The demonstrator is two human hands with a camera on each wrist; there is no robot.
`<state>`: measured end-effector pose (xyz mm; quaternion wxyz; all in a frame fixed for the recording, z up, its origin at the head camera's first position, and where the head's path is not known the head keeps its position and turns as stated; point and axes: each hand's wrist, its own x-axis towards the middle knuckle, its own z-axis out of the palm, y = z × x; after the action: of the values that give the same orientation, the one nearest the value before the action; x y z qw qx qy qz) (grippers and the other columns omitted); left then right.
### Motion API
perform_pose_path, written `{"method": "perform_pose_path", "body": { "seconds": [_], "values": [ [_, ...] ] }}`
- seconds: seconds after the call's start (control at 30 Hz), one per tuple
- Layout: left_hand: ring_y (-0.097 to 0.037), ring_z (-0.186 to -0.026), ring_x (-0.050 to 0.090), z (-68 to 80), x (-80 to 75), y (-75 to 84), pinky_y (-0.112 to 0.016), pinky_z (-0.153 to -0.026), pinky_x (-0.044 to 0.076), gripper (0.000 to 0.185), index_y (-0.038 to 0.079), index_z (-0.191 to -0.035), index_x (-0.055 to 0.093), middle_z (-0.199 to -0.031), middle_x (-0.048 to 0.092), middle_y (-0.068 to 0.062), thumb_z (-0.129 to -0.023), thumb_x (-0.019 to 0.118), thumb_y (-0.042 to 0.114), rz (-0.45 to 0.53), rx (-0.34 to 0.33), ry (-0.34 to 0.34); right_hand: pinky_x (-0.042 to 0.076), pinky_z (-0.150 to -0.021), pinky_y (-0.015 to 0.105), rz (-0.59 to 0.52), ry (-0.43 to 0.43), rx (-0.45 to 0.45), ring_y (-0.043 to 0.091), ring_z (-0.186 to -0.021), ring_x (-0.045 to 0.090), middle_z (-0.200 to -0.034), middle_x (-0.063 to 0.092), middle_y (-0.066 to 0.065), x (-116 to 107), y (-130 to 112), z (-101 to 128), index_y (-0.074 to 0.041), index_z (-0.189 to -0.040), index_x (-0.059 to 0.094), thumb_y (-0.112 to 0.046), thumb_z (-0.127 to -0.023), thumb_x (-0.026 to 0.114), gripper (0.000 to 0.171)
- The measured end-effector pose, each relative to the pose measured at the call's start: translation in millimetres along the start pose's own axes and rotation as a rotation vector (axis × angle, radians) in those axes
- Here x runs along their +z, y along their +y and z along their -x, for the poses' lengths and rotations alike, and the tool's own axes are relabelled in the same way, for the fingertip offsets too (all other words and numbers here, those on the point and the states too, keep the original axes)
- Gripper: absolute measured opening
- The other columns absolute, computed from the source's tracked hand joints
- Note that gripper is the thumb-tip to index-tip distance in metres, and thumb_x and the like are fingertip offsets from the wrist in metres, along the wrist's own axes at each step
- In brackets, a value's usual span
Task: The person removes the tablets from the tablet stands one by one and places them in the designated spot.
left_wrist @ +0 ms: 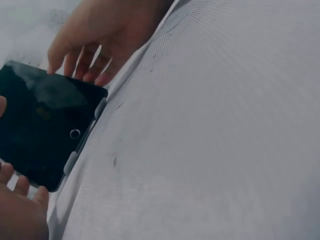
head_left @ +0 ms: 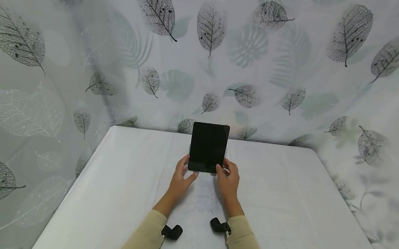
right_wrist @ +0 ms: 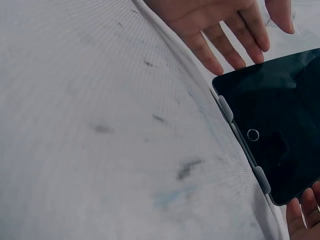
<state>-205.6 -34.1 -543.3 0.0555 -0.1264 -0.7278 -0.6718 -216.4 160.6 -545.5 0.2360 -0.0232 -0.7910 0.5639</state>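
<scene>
A black tablet [head_left: 209,147] leans back in the middle of the table, its home button toward me. Two small grey lips [right_wrist: 226,108] support its lower edge, seemingly parts of a stand hidden behind it. My left hand [head_left: 181,179] is at its left side; in the right wrist view, the extended fingers [right_wrist: 245,42] touch the tablet's edge and the thumb stands apart. On the opposite side, my right hand [head_left: 228,179] has its fingertips along the edge. Its thumb overlaps the lower right corner in the head view; whether it presses the screen I cannot tell.
A white cloth covers the table [head_left: 123,188]. Leaf-patterned curtains [head_left: 188,64] hang behind and beside it. Black wrist-mounted cameras, left [head_left: 172,232] and right [head_left: 220,225], stick out inward from the beige sleeves [head_left: 146,235]. Faint dark marks show on the cloth.
</scene>
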Motion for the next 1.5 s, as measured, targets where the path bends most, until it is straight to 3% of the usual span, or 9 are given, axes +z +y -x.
{"method": "perform_pose_path", "body": {
  "seconds": [0.17,0.27,0.53,0.67,0.87,1.13,1.37,1.5],
  "values": [
    [-0.032,-0.143,0.040,-6.7,4.0,-5.2,-0.057,-0.120,0.035,0.065,0.008,-0.155,0.037,-0.155,0.039,-0.013,-0.097,0.066,0.010,0.009,-0.045,0.085,0.057,-0.086,0.016,-0.001,0.045,0.077,0.030,-0.107,0.068,-0.116,0.069,0.017,0.6,4.7,-2.5,-0.001,-0.124,0.069,-0.012,-0.093,0.075,0.034],
    [-0.028,-0.135,0.048,-10.4,9.0,-5.8,-0.052,-0.115,0.042,0.056,0.010,-0.149,0.048,-0.146,0.048,-0.009,-0.096,0.065,0.008,-0.010,-0.081,0.182,0.052,-0.080,0.006,-0.024,0.057,0.116,0.028,-0.102,0.069,-0.111,0.071,0.018,0.0,4.6,-3.7,0.000,-0.119,0.073,-0.011,-0.089,0.078,0.032],
    [-0.025,-0.108,0.064,-17.0,32.1,-1.6,-0.042,-0.095,0.056,0.036,0.008,-0.124,0.070,-0.115,0.067,-0.010,-0.088,0.072,0.005,-0.131,-0.120,0.513,0.052,-0.072,0.008,-0.022,0.122,0.172,0.013,-0.084,0.069,-0.099,0.075,0.018,3.2,3.3,-4.0,-0.001,-0.108,0.078,-0.011,-0.080,0.086,0.030],
    [-0.022,-0.097,0.067,-21.1,37.1,-3.8,-0.038,-0.086,0.059,0.030,0.010,-0.116,0.075,-0.107,0.070,-0.008,-0.086,0.076,0.007,-0.182,-0.154,0.620,0.052,-0.072,0.015,0.022,0.151,0.187,0.013,-0.080,0.067,-0.096,0.075,0.016,8.8,2.6,-3.2,-0.003,-0.103,0.078,-0.015,-0.077,0.089,0.031],
    [-0.021,-0.094,0.068,-23.4,40.5,-7.9,-0.036,-0.083,0.061,0.030,0.008,-0.113,0.077,-0.104,0.072,-0.008,-0.084,0.078,0.003,-0.224,-0.130,0.649,0.055,-0.077,0.027,0.076,0.158,0.191,0.025,-0.086,0.068,-0.097,0.073,0.016,11.1,4.5,-3.8,-0.001,-0.105,0.075,-0.010,-0.077,0.088,0.031],
    [-0.022,-0.090,0.064,-22.9,42.7,-6.7,-0.034,-0.079,0.057,0.036,0.008,-0.115,0.073,-0.102,0.068,-0.010,-0.082,0.078,-0.004,-0.225,-0.074,0.616,0.055,-0.078,0.025,0.093,0.137,0.197,0.026,-0.089,0.067,-0.099,0.070,0.018,11.0,4.3,-7.1,0.001,-0.108,0.071,-0.003,-0.079,0.085,0.032],
    [-0.022,-0.089,0.063,-21.8,40.1,-8.2,-0.029,-0.078,0.055,0.039,0.007,-0.117,0.075,-0.103,0.068,-0.011,-0.081,0.077,-0.008,-0.228,0.000,0.597,0.056,-0.084,0.034,0.098,0.095,0.236,0.026,-0.092,0.065,-0.103,0.068,0.017,8.9,1.7,-7.7,0.001,-0.111,0.069,-0.005,-0.083,0.082,0.032],
    [-0.025,-0.089,0.063,-18.0,39.2,-9.2,-0.027,-0.076,0.054,0.042,0.007,-0.118,0.077,-0.105,0.070,-0.011,-0.079,0.078,-0.010,-0.201,0.037,0.593,0.054,-0.083,0.028,0.073,0.086,0.246,0.025,-0.094,0.063,-0.103,0.068,0.017,5.4,1.6,-3.3,0.001,-0.111,0.068,-0.006,-0.084,0.082,0.031]
  ]
}}
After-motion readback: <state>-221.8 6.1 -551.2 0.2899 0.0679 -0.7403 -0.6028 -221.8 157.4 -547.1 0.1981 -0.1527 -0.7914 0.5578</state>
